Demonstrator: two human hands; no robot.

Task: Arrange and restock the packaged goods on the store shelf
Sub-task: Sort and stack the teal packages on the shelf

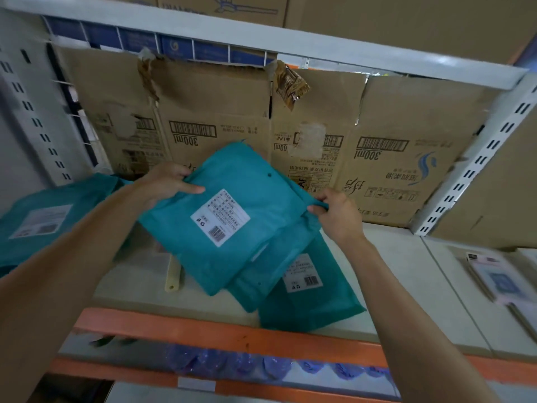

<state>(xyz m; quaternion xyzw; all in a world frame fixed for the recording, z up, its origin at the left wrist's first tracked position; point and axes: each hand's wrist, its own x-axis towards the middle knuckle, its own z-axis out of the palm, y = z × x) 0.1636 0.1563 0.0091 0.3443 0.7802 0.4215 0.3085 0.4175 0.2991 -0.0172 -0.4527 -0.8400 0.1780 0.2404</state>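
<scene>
A teal package (232, 205) with a white barcode label is held tilted above the shelf board (392, 257). My left hand (167, 183) grips its upper left edge, thumb on top. My right hand (338, 212) pinches its right corner. Under it lie two more teal packages: one (263, 277) partly covered, the other (311, 298) with its own label, reaching the shelf's front edge. Another teal package (49, 219) lies at the far left, blurred.
Flattened brown cardboard (377, 146) lines the shelf's back. A cream plastic strip (173, 276) lies on the board left of the stack. Flat packaged items (494, 274) sit at the right. An orange rail (203, 330) fronts the shelf; blue packs (232, 363) fill the level below.
</scene>
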